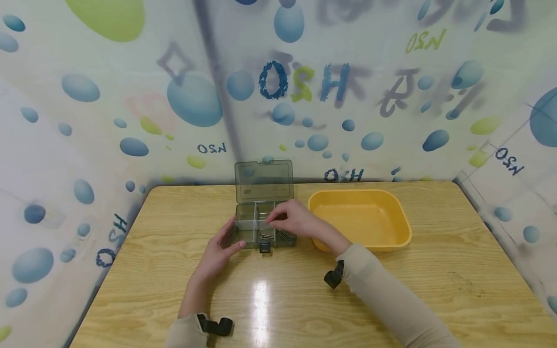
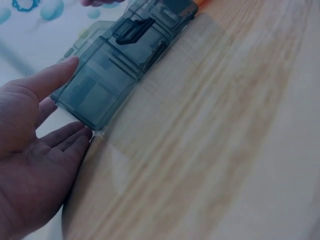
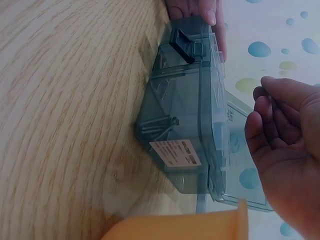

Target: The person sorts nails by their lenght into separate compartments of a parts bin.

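A grey see-through compartment box (image 1: 246, 235) stands on the table with its lid (image 1: 264, 181) raised at the back. My left hand (image 1: 216, 256) holds the box's left front corner, thumb at the front rim and fingers along the side. Over the box is my right hand (image 1: 298, 220), thumb and forefinger brought together above the middle compartments. In the right wrist view its fingers are curled, and whether something small lies between the fingertips is hidden. Several metal screws (image 1: 285, 235) lie in the right front compartment. A few small metal pieces (image 1: 266, 236) are in the one beside it.
Just right of the box stands a yellow plastic tray (image 1: 402, 227), under my right forearm. A black latch (image 1: 264, 247) juts from the box's front. Behind the wooden table (image 1: 143, 285) rises a patterned wall covering (image 1: 174, 159).
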### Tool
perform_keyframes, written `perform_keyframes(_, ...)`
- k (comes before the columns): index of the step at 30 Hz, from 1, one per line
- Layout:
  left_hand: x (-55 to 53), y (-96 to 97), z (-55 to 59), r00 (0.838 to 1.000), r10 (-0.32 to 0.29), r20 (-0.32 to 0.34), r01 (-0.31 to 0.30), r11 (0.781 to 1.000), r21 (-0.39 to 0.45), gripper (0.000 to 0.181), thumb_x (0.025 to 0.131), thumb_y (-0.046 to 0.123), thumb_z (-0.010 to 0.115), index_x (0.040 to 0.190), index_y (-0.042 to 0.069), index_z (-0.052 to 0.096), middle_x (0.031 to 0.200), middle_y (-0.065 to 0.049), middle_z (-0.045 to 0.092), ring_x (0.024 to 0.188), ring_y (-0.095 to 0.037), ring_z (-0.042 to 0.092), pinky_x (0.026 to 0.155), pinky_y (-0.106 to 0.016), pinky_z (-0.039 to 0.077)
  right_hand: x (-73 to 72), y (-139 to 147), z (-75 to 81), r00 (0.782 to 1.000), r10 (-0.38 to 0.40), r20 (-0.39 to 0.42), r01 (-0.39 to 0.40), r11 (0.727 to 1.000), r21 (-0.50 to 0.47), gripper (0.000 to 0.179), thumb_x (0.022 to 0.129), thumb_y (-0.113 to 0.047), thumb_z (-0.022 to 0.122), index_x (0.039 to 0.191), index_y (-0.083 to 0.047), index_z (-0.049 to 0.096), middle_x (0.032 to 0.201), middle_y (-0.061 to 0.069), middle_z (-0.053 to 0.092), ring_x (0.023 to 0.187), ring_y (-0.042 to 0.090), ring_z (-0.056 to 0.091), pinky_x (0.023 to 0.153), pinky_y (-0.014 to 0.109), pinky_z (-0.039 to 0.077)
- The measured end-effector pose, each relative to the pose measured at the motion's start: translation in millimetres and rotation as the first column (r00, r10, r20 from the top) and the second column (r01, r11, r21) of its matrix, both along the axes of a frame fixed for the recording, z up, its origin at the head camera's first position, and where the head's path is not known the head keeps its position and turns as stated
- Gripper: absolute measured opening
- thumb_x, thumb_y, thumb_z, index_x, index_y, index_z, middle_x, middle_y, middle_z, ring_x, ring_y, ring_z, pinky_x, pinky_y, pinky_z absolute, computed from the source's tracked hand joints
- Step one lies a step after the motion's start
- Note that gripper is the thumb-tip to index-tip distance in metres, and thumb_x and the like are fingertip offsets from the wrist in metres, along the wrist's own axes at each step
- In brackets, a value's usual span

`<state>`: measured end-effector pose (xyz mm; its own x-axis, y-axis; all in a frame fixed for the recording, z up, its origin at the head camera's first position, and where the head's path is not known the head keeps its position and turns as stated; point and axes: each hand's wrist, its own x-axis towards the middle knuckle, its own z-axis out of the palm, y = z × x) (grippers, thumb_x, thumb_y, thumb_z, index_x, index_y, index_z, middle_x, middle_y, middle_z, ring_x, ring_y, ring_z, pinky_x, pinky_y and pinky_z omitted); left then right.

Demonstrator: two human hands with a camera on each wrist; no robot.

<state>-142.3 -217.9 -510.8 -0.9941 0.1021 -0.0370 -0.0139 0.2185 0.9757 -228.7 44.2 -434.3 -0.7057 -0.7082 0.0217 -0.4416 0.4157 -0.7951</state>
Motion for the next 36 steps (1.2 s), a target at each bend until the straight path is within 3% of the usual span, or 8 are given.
perform_keyframes(9,1.8,4.1,-2.4,1.0,-0.001,-0.012,0.002,1.0,0.018,0.074,0.098,0.004,0.068,0.161,0.002,0.029,0.164,-0.023,0.027,0.152,-0.039,0.022,0.124,-0.046,0.019,-1.1,14,-3.8,0.995,-0.061,0.075,0.065,0.997,-0.051,0.015,0.098,-0.01,0.071,0.107,-0.001,0.078,0.102,0.001,0.074,0.086,0.011,0.065,0.075,0.026,0.056)
perform_keyframes(13,-0.1,3.9,-1.6,1.0,-0.001,-0.006,0.001,1.0,0.007,0.066,0.104,0.009,0.061,0.16,0.001,0.029,0.163,-0.025,0.028,0.15,-0.04,0.026,0.122,-0.048,0.023,-5.2,24,0.8,0.994,-0.088,0.07,0.094,0.993,-0.075,0.015,0.098,-0.009,0.07,0.106,0.0,0.078,0.1,0.004,0.075,0.085,0.015,0.066,0.074,0.026,0.056)
perform_keyframes(16,-4.0,2.5,3.5,0.999,0.009,0.042,-0.009,1.0,0.016,0.059,0.109,0.017,0.053,0.16,0.001,0.029,0.163,-0.024,0.029,0.151,-0.037,0.027,0.122,-0.05,0.024,-13.1,36,6.8,0.983,-0.163,0.08,0.172,0.977,-0.125,0.015,0.099,-0.008,0.069,0.108,0.001,0.078,0.1,0.007,0.075,0.087,0.022,0.067,0.074,0.028,0.056)
perform_keyframes(19,-10.8,0.5,15.3,0.997,0.011,0.08,-0.012,1.0,0.019,0.057,0.112,0.022,0.047,0.16,-0.001,0.027,0.163,-0.024,0.028,0.151,-0.037,0.025,0.123,-0.051,0.023,-24.4,49,12.8,0.956,-0.28,0.09,0.292,0.938,-0.184,0.017,0.1,-0.007,0.067,0.111,0.002,0.077,0.105,0.012,0.075,0.091,0.028,0.067,0.076,0.031,0.056)
perform_keyframes(24,-31.5,-5.0,41.3,0.997,0.01,0.075,-0.005,0.998,-0.068,0.063,0.111,0.027,0.048,0.16,-0.003,0.023,0.164,-0.025,0.025,0.152,-0.04,0.024,0.122,-0.054,0.024,-41.5,54,16.2,0.913,-0.391,0.117,0.408,0.884,-0.23,0.025,0.102,-0.008,0.064,0.122,0.005,0.071,0.121,0.02,0.07,0.107,0.031,0.065,0.091,0.041,0.056)
perform_keyframes(31,-71.5,-0.1,73.5,0.998,0.031,0.046,-0.023,0.987,-0.16,0.07,0.11,0.029,0.049,0.163,0.0,0.013,0.167,-0.024,0.019,0.154,-0.038,0.017,0.122,-0.056,0.023,-51.2,40,6.0,0.867,-0.423,0.263,0.478,0.856,-0.196,0.048,0.103,-0.008,0.06,0.149,0.001,0.049,0.146,0.023,0.053,0.13,0.035,0.054,0.108,0.049,0.047)
perform_keyframes(36,-96.0,7.4,87.9,0.991,0.072,0.11,-0.045,0.972,-0.231,0.074,0.11,0.037,0.044,0.164,0.002,0.007,0.168,-0.024,0.013,0.154,-0.038,0.014,0.124,-0.054,0.02,-57.4,29,2.5,0.831,-0.437,0.345,0.508,0.849,-0.147,0.065,0.103,-0.011,0.059,0.16,-0.001,0.03,0.158,0.021,0.039,0.14,0.037,0.046,0.113,0.049,0.042)
